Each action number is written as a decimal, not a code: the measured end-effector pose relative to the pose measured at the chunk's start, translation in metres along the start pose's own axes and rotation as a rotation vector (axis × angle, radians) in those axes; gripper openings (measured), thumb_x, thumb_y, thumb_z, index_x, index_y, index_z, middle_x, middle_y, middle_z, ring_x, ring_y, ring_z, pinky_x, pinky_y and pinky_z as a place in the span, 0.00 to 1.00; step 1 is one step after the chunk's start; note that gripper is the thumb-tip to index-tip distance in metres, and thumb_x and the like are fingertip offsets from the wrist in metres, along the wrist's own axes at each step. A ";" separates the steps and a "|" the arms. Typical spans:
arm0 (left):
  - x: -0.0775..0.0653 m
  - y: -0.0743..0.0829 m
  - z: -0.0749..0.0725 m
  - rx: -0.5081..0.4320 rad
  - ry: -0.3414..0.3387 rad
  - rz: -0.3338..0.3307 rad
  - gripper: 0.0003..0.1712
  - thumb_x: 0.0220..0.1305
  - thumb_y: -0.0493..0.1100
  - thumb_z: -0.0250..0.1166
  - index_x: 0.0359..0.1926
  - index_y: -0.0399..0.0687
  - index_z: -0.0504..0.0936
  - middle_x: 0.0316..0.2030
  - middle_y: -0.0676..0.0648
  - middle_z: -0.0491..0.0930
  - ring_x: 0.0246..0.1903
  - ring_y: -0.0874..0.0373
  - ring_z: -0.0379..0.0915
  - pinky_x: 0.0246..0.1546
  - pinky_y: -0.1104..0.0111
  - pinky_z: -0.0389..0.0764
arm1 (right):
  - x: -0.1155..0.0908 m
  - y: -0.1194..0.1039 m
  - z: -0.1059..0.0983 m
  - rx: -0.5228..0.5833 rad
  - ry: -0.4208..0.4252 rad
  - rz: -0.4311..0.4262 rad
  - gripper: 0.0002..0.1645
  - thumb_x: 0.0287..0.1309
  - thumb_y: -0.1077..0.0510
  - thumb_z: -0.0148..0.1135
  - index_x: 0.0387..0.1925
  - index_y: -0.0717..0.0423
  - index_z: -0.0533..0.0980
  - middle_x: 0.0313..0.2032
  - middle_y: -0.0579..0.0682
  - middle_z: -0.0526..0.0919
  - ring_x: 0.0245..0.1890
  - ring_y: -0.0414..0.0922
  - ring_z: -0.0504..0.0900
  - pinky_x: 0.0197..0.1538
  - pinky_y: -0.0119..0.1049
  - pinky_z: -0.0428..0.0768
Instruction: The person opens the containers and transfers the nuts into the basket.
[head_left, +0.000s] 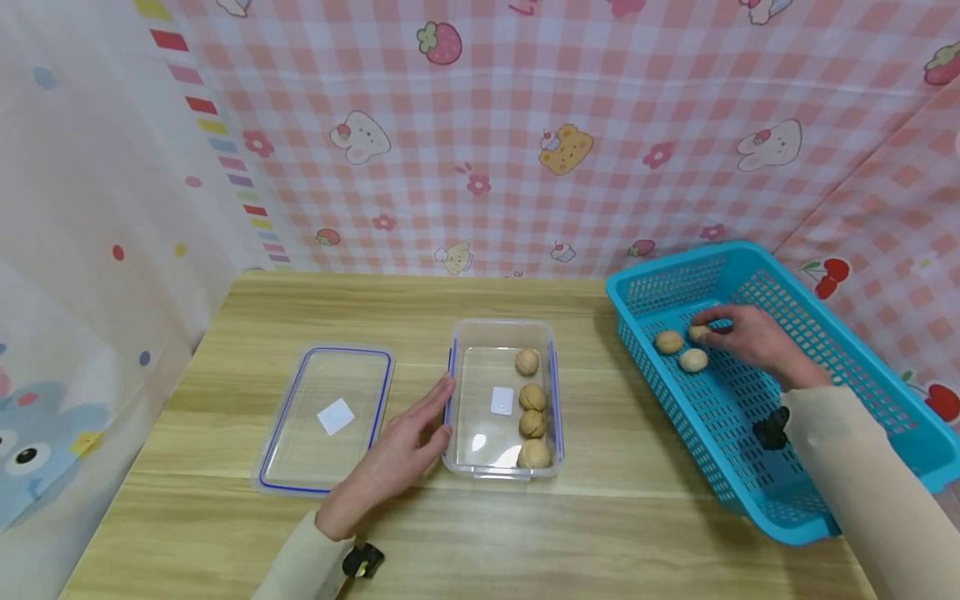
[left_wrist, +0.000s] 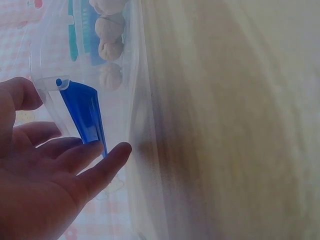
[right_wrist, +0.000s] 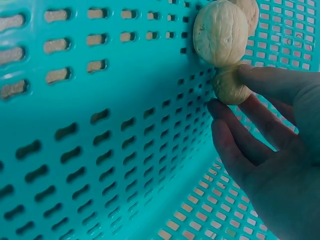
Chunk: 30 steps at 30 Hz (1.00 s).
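In the head view my right hand (head_left: 753, 340) reaches into the blue plastic basket (head_left: 660, 400). Its thumb and fingertips pinch a walnut (right_wrist: 231, 86), plainly seen in the right wrist view. Two more walnuts lie close by, a brown one (head_left: 669, 342) and a paler one (head_left: 693, 360). My left hand (head_left: 401, 446) rests against the left side of a clear plastic container (head_left: 504, 325), its fingers fairly straight beside the blue clip (left_wrist: 85, 110). Several walnuts (head_left: 533, 423) form a column along the container's right side.
A clear lid with a blue seal (head_left: 326, 350) lies on the wooden table (head_left: 525, 542), left of the container. Both lid and container bear a white label. A pink checked cloth (head_left: 480, 225) hangs behind the table, and a white patterned cloth (head_left: 112, 317) hangs at the left.
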<state>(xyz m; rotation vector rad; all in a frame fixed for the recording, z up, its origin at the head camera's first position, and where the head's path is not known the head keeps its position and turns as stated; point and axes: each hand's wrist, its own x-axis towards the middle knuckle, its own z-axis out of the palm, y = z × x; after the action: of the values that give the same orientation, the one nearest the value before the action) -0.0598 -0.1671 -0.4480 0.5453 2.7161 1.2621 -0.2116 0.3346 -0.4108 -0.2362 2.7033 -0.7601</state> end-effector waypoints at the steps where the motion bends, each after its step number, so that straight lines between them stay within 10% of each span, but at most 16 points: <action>1: 0.000 0.000 0.000 -0.001 -0.001 -0.002 0.36 0.75 0.38 0.59 0.79 0.40 0.58 0.79 0.43 0.54 0.76 0.46 0.54 0.75 0.53 0.59 | 0.000 0.001 0.000 -0.006 0.000 -0.001 0.25 0.76 0.57 0.56 0.66 0.68 0.74 0.69 0.75 0.65 0.62 0.72 0.74 0.56 0.66 0.80; 23: 0.001 0.000 0.001 -0.007 -0.004 -0.018 0.36 0.76 0.39 0.59 0.79 0.41 0.58 0.79 0.43 0.54 0.76 0.46 0.54 0.75 0.54 0.59 | -0.033 -0.028 -0.031 -0.060 0.108 -0.091 0.29 0.79 0.50 0.53 0.69 0.67 0.70 0.64 0.75 0.72 0.61 0.72 0.74 0.55 0.70 0.77; 30: 0.001 0.001 0.000 -0.015 -0.016 -0.034 0.36 0.76 0.39 0.59 0.79 0.42 0.57 0.80 0.44 0.52 0.77 0.46 0.52 0.76 0.53 0.57 | -0.059 -0.055 -0.034 -0.020 0.266 -0.163 0.26 0.77 0.49 0.57 0.67 0.59 0.75 0.58 0.63 0.81 0.55 0.58 0.81 0.47 0.32 0.81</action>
<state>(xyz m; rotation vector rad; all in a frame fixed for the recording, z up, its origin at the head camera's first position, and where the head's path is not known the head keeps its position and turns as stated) -0.0604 -0.1659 -0.4472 0.5038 2.6891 1.2634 -0.1641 0.3190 -0.3384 -0.3896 2.9711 -0.8659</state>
